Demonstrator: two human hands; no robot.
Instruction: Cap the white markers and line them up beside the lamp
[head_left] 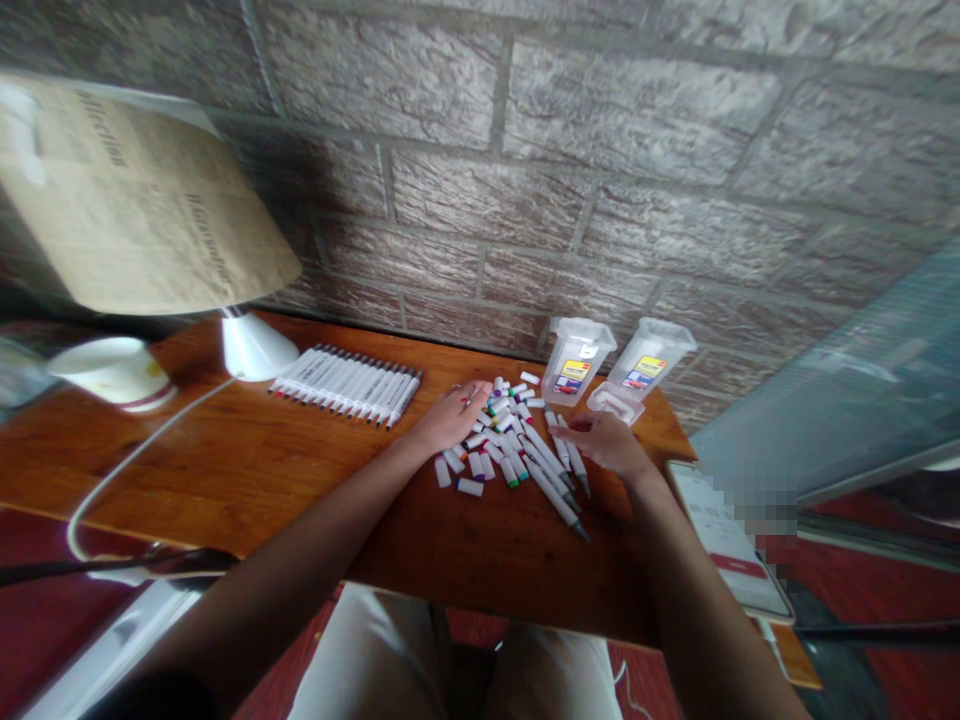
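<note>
In the head view, a heap of short white marker caps (470, 487) with coloured ends lies on the wooden table. Several uncapped white markers (555, 497) with grey tips lie at the heap's right side. My left hand (454, 415) rests against the heap's left edge, fingers stretched over the caps; what lies under the fingertips is hidden. Beside the loose markers is my right hand (606, 442), its fingers apart and pointing left, with nothing visible held. A neat row of white markers (349, 385) lies to the left of my left hand.
Two clear plastic containers (577, 350) with labels stand at the back right, a small clear lid (616, 402) in front. A lamp (259, 345) and a paper cup (112, 372) stand at left. The lamp's white cable (142, 440) crosses the table. A tablet-like device (724, 540) lies at right.
</note>
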